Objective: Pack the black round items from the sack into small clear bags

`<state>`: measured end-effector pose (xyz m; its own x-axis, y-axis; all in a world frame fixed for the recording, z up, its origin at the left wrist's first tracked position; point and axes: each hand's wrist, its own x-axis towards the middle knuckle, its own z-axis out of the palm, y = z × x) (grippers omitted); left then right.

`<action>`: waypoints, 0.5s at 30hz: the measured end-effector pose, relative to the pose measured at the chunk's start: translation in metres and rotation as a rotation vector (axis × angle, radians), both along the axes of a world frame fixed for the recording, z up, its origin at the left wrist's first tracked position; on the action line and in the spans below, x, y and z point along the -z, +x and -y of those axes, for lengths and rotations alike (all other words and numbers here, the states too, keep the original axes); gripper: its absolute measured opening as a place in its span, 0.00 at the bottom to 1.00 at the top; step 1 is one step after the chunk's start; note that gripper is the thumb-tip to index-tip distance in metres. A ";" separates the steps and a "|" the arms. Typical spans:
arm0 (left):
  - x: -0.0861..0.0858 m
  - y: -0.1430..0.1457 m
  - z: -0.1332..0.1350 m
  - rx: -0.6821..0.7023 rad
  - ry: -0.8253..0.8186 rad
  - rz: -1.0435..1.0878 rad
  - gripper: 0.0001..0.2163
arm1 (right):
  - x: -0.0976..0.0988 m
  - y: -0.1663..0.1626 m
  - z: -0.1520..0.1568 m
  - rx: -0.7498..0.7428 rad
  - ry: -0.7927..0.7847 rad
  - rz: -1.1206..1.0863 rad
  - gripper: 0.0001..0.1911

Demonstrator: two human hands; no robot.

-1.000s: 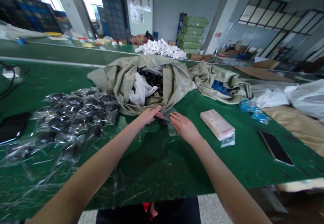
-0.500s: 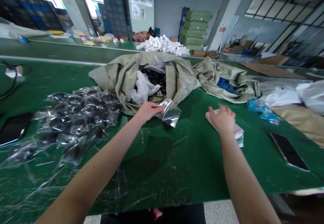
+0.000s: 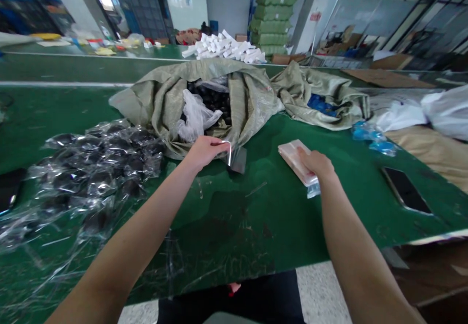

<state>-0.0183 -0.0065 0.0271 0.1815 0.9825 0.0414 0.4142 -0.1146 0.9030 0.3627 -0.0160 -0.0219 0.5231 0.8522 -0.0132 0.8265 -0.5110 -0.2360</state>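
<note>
My left hand (image 3: 205, 150) is closed on a small clear plastic bag (image 3: 236, 157), which hangs just above the green table (image 3: 234, 216) in front of an open woven sack (image 3: 164, 94) full of small black parts (image 3: 215, 102). My right hand (image 3: 317, 164) rests on the near end of a stack of clear bags (image 3: 294, 158) lying on the table, its fingers bent down onto the stack; whether it grips a bag I cannot tell.
A heap of bagged black parts (image 3: 98, 163) covers the table at left. A second woven sack (image 3: 321, 94) with blue items lies at back right. A dark phone (image 3: 405, 190) lies near the right edge. Loose plastic strips (image 3: 175, 260) litter the front.
My right hand left the clear bag at centre and moved right onto the stack of bags. My left hand kept the bag, which now hangs edge-on. The view shifted a little.
</note>
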 end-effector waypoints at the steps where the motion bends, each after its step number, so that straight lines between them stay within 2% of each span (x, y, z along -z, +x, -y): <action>1: 0.000 0.002 0.001 0.009 -0.002 0.006 0.15 | -0.001 -0.007 0.002 0.042 -0.043 -0.028 0.49; 4: 0.000 0.009 0.004 0.024 0.003 0.022 0.15 | -0.004 -0.029 0.007 0.026 -0.064 -0.083 0.50; 8: 0.001 0.012 0.009 0.054 0.028 -0.006 0.16 | -0.010 -0.046 0.016 0.031 0.026 -0.130 0.50; 10: 0.000 0.011 0.011 0.039 0.054 -0.016 0.16 | -0.018 -0.053 0.022 0.062 0.200 -0.040 0.45; 12: -0.002 0.011 0.013 0.012 0.100 -0.028 0.15 | -0.028 -0.068 0.028 -0.001 0.484 0.067 0.39; 13: -0.004 0.011 0.015 0.001 0.133 -0.043 0.15 | -0.034 -0.080 0.031 -0.085 0.590 0.037 0.35; 15: -0.007 0.012 0.018 -0.016 0.231 -0.107 0.14 | -0.045 -0.110 0.033 -0.308 0.659 -0.207 0.29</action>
